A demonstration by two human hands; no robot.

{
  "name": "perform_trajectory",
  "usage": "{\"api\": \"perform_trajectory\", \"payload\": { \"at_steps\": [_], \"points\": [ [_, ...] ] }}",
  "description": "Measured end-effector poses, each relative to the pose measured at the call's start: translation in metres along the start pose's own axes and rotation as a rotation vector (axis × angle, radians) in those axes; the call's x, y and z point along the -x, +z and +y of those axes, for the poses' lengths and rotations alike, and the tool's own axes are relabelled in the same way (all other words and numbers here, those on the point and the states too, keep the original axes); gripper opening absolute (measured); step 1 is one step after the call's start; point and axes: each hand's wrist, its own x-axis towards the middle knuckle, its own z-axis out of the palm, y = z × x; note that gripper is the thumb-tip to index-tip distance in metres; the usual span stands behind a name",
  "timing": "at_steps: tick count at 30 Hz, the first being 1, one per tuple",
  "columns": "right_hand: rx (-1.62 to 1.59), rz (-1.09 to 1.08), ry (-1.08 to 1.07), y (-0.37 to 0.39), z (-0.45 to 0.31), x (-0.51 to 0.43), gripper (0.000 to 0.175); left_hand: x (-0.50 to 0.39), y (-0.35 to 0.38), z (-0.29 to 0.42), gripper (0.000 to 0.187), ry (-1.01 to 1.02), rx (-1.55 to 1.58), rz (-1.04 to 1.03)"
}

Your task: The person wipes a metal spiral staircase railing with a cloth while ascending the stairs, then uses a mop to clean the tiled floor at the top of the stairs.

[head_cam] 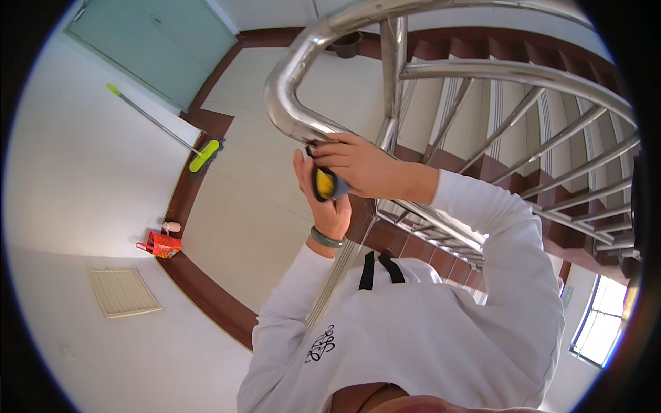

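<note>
Both my hands are raised in front of me, just below the bend of a stainless steel handrail (310, 111). Between them is a small item (325, 184) with a dark rim and a yellow inside. It is blurred, and my hands partly hide it, so I cannot tell its kind. My left hand (328, 211), with a green bangle (327, 237) at the wrist, holds it from the near left side. My right hand (359, 165) wraps over its far right side, fingers at a black part near its top. The right fingertips overlap the rail; contact is unclear.
Stairs (511, 118) rise behind metal balusters (526, 106) at right. A lime-green mop (205, 156) leans against the left wall. A red bag (164, 244) and a pink bottle (171, 226) stand by the skirting. A dark bucket (347, 45) is beyond the rail, near a green door (155, 46).
</note>
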Motion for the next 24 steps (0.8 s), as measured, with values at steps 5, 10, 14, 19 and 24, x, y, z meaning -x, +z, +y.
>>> {"api": "perform_trajectory", "payload": {
  "at_steps": [5, 10, 14, 19, 24],
  "points": [
    [-0.434, 0.392, 0.694, -0.002, 0.053, 0.084, 0.038, -0.039, 0.009, 0.037, 0.058, 0.224, -0.163, -0.143],
    [0.058, 0.254, 0.718, 0.021, 0.125, 0.08, 0.022, -0.084, 0.039, 0.042, 0.048, 0.311, -0.515, -0.274],
    [0.051, -0.22, 0.661, 0.077, 0.175, 0.103, 0.035, -0.084, 0.06, 0.024, 0.036, 0.361, -0.734, -0.372],
    [0.008, -0.035, 0.444, 0.103, 0.16, 0.142, 0.063, -0.085, 0.066, 0.024, 0.03, 0.323, -0.785, -0.375],
    [-0.002, -0.013, 0.123, 0.125, 0.148, 0.156, 0.053, -0.085, 0.071, 0.024, 0.032, 0.333, -0.806, -0.391]
  ]
}}
